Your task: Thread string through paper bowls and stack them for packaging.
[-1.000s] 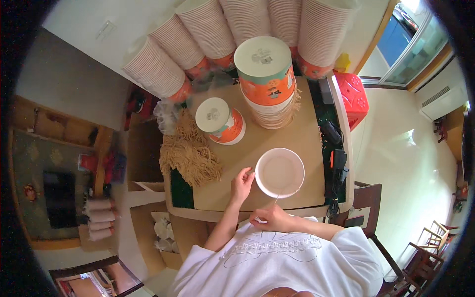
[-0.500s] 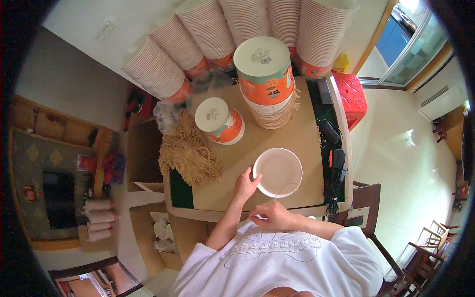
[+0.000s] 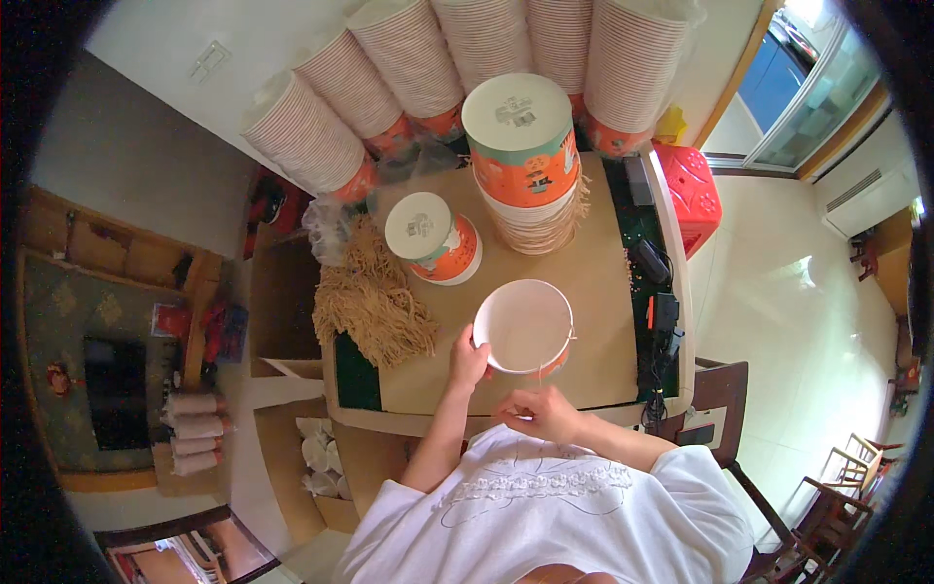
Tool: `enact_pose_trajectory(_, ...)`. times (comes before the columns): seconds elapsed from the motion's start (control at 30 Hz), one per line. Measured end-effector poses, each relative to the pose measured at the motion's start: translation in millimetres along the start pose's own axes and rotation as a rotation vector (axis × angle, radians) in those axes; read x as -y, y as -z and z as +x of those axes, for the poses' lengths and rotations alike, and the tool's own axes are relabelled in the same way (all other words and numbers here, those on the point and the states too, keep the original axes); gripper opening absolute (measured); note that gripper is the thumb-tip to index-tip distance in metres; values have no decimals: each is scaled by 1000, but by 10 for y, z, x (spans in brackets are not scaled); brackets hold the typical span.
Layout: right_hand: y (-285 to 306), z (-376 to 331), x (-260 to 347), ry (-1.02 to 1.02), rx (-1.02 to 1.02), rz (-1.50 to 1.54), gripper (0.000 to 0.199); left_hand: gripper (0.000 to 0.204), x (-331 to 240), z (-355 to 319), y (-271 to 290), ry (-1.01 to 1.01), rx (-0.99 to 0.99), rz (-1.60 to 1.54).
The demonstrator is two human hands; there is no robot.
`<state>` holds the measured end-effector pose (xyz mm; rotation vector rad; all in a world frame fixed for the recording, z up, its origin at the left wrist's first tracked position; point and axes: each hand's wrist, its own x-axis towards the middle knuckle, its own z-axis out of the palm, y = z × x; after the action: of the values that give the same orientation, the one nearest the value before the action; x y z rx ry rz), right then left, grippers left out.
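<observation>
A white-lined paper bucket (image 3: pixel 523 326) is tilted above the cardboard-covered table, and a strip of its orange printed outside shows below the rim. My left hand (image 3: pixel 470 360) grips it at the left, thumb over the rim. My right hand (image 3: pixel 540 414) is pinched close to my shirt, with a thin tan cord (image 3: pixel 540 374) running from its fingers up to the bucket's near side. A short bit of cord also pokes out at the right rim. Left of the bucket lies a heap of tan cords (image 3: pixel 375 307).
Behind stand an upturned orange bucket (image 3: pixel 433 238) and a taller nested stack (image 3: pixel 520 146) with cords hanging from it. Tall wrapped stacks of buckets (image 3: pixel 404 58) line the wall. Black adapters and cables (image 3: pixel 662 311) lie along the right edge; a red stool (image 3: pixel 689 195) stands beyond.
The bucket has shifted left and tipped, baring part of its printed side. My left hand moved left with it. The cord seen inside the rim now hangs outside; my right hand moved slightly right.
</observation>
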<state>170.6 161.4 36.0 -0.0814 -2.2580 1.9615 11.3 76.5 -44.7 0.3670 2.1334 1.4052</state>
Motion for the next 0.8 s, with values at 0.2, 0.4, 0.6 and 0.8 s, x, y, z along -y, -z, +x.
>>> enact_pose_trajectory(0.2, 54, 46, 2, -55, -60, -84, 8, 26, -131, -9, 73, 91, 65, -39)
enact_pose_trajectory(0.4, 96, 81, -141, 106, -313, -163, 9, 41, -154, -137, 48, -410, -158, 258)
enact_pose_trajectory(0.6, 458, 87, -132, 48, -640, -256, 16, 18, -251, -296, 155, -671, -361, 290)
enact_pose_trajectory(0.8, 553, 90, -50, 143, -624, -415, 16, 28, -89, -353, 264, -818, -380, 453)
